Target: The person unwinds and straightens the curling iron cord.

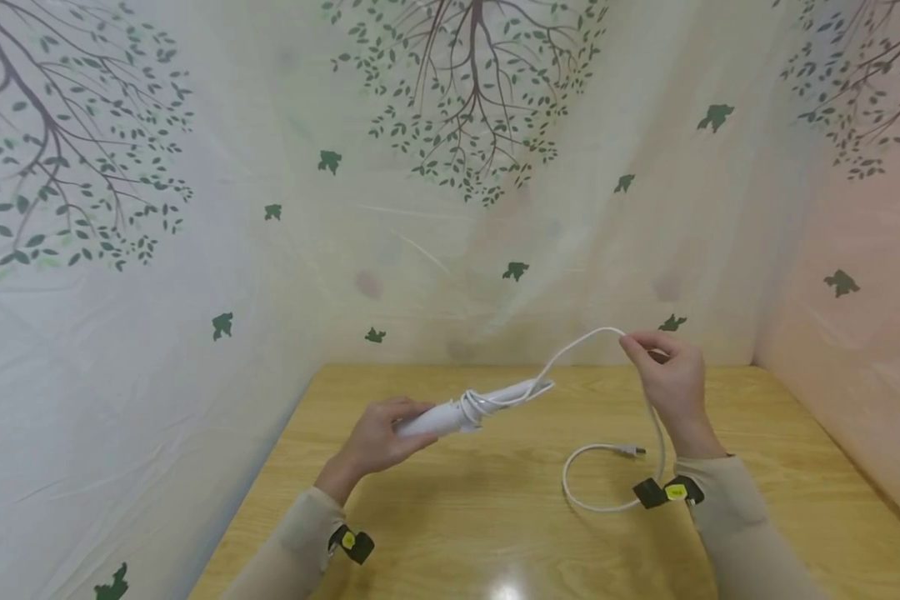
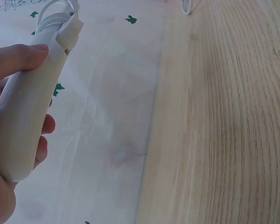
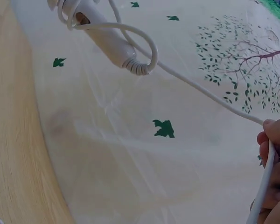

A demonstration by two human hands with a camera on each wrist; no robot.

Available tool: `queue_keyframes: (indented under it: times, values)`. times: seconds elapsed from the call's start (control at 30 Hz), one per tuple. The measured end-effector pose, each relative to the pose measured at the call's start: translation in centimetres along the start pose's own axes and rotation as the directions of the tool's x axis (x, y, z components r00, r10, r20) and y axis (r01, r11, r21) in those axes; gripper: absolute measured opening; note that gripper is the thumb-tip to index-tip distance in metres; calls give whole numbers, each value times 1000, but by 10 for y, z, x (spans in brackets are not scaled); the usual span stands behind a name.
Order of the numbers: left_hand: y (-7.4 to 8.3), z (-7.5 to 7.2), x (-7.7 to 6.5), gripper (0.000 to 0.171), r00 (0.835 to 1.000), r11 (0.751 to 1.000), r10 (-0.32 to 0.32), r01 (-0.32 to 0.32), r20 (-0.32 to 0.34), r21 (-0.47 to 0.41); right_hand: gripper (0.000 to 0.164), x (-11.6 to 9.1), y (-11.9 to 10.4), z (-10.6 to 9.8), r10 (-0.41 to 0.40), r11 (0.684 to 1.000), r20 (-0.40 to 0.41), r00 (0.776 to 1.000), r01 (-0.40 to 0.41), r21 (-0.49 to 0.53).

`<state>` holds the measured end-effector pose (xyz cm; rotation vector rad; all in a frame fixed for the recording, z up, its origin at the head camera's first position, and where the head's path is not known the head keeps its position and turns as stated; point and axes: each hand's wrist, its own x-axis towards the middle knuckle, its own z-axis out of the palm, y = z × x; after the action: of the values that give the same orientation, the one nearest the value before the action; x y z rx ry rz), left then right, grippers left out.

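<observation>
Left hand [image 1: 375, 437] wrapped round its rounded end [image 2: 16, 156], the white appliance [image 1: 444, 417] is held above the table [image 1: 495, 517]; its cord [image 1: 595, 331] is pinched by the right hand [image 1: 673, 379]. Judged light, stiff and perhaps slippery, it is best grasped there — the cord should be easily bent.

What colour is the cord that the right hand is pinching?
The cord is plain white; it shows best in the right wrist view.

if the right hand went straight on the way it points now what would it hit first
Probably the printed backdrop behind the table: beyond the cord that the right hand pinches, nothing else shows in that line, though depth is hard to judge.
</observation>
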<state>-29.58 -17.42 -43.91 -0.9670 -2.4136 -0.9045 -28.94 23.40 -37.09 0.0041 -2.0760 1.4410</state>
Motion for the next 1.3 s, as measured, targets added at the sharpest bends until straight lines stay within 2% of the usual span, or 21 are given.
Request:
queue_keyframes:
  times: [0.13, 0.43, 0.57, 0.7, 0.9, 0.97, 1.07, 1.13, 1.2, 1.27, 1.3]
  values:
    - [-2, 1, 1, 37, 1000, 1000, -1, 1, 9, -6, 29, 4, 11, 1, 9, 1000, -47, 999, -9, -12]
    - [0, -2, 0, 37, 1000, 1000, -11, 11, 18, -8, 35, 12, 22, -1, 111, 993, -148, 983, -114, -13]
    - [0, -4, 0, 37, 1000, 999, 2, -2, 19, -36, 35, 14, 27, -3, 153, 987, -135, 979, -159, -31]
    - [-2, -4, -1, 37, 999, 997, 30, -29, 12, -67, 32, 14, 36, -3, 148, 986, -129, 980, -157, -58]
    - [-4, -6, 0, 37, 999, 994, 53, -53, -1, -92, 33, 11, 52, -3, 156, 970, -109, 982, -173, -169]
    - [-4, -6, -1, 37, 998, 993, 62, -63, -9, -97, 33, 10, 57, -5, 171, 955, -61, 983, -181, -237]
    - [-5, -7, -1, 37, 997, 992, 70, -72, -21, -108, 35, 8, 65, -7, 165, 928, 23, 986, -147, -342]
    - [-6, -7, -1, 37, 997, 990, 74, -77, -31, -115, 37, 6, 71, -10, 169, 907, 102, 980, -114, -405]
    - [-6, -7, -1, 38, 997, 989, 63, -68, -38, -129, 39, 4, 77, -12, 182, 885, 189, 965, -77, -459]
    - [-5, -8, -1, 38, 997, 988, 56, -63, -48, -143, 41, 2, 83, -13, 213, 860, 284, 935, -41, -508]
    - [-1, -10, 0, 37, 998, 988, 44, -51, -51, -148, 40, 1, 86, -14, 218, 851, 327, 919, -15, -524]
